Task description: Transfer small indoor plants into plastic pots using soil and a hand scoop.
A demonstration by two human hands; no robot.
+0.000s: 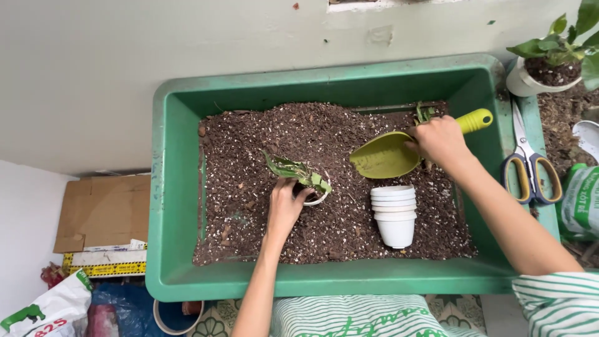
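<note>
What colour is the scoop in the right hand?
Yellow-green, handle brighter than the bowl: the scoop in the right hand, head view.

in a green tub point(168, 187) of soil, the left hand point(286, 206) grips a small potted plant point(306, 181) while the right hand point(442, 140) holds a yellow-green scoop point(387, 156) beside stacked white pots point(394, 215).

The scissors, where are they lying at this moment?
In the head view the scissors lie on the right rim of the green tub, just right of the right hand and below the white potted plant.
</note>
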